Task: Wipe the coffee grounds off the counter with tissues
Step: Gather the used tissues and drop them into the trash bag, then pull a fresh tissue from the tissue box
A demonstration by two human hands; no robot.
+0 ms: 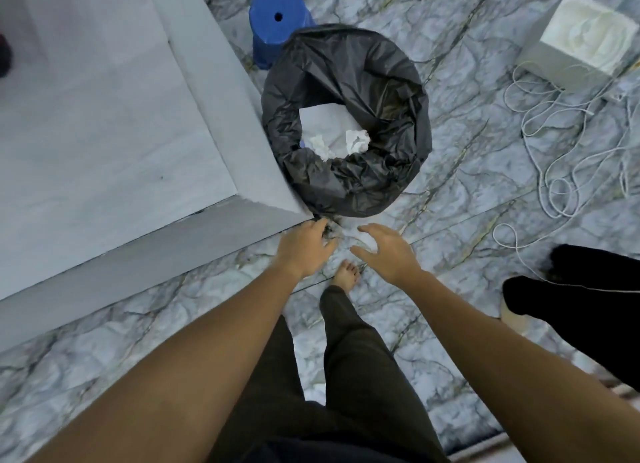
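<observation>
The person stands at the corner of the tabletop [104, 133], and both arms reach down toward the floor [467, 185] just in front of the bin. The left hand [304, 247] is near the tabletop corner; its fingers curl around something dark and crumpled, which may be a dirty tissue, but the picture is too blurred here to be sure. The right hand [388, 254] is just beside it, with the fingers spread and the grip released, holding nothing.

Just beyond both hands stands the bin with a black bag [346, 81], and inside it lie crumpled white tissues [356, 140]. Far to the right of the right hand, on the floor, sits a box of fresh tissues [585, 36]. The visible part of the tabletop looks clean; I see no coffee grounds on it.

I judge that the wiping is nearly or fully done and the step in hand is throwing away. The next move calls for lifting the left hand over the bag opening and letting go, without spilling grounds on the floor.
</observation>
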